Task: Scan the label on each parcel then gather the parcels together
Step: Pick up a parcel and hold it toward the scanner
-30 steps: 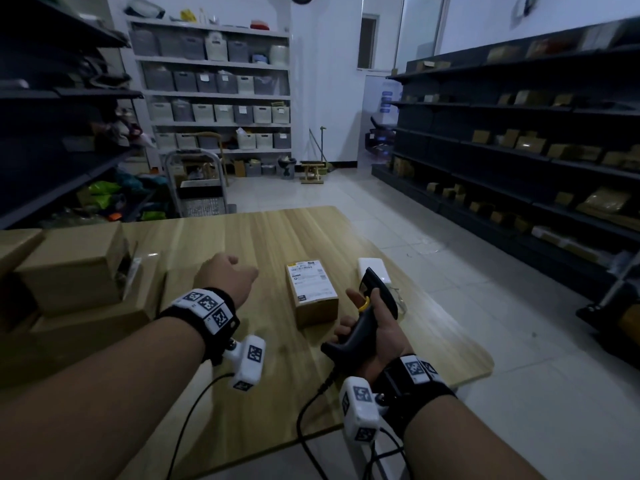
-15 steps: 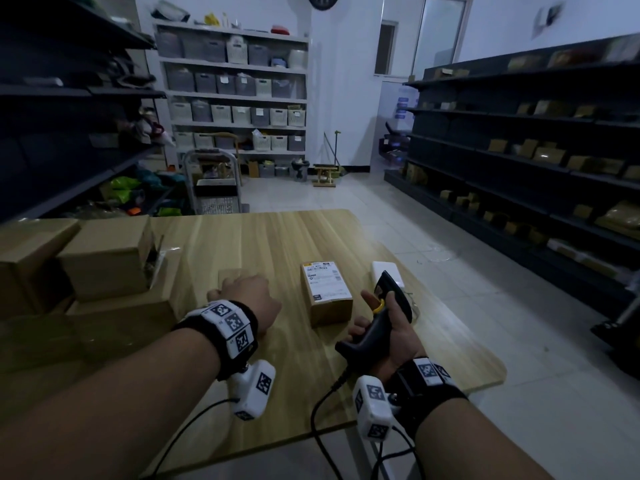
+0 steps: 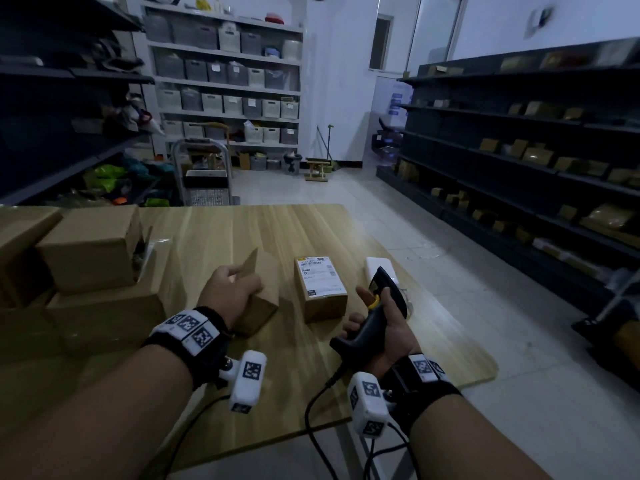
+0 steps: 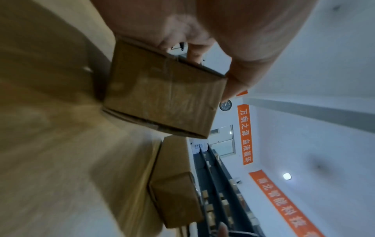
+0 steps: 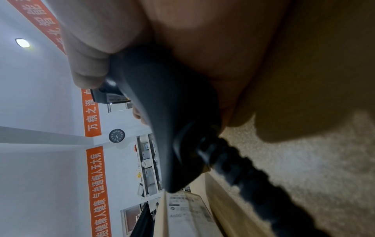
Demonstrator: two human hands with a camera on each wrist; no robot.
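My left hand (image 3: 232, 293) grips a small brown cardboard parcel (image 3: 260, 296) and holds it tilted just above the wooden table (image 3: 214, 237); in the left wrist view the fingers (image 4: 233, 83) wrap the parcel (image 4: 162, 96). A second small parcel (image 3: 320, 289) with a white label on top lies flat at centre, also seen as the labelled parcel (image 5: 188, 211). My right hand (image 3: 384, 323) grips a black barcode scanner (image 3: 374, 306) by its handle (image 5: 162, 112), near the labelled parcel's right side.
Larger cardboard boxes (image 3: 90, 251) are stacked at the table's left. A white flat device (image 3: 379, 268) lies behind the scanner. The scanner cable (image 3: 311, 410) hangs off the table's near edge. Dark shelving (image 3: 519, 150) lines the right; a cart (image 3: 204, 174) stands beyond the table.
My left hand has drawn back from the box stack toward the centre and has taken a small brown parcel, now tilted up. The right hand with the scanner has hardly moved.
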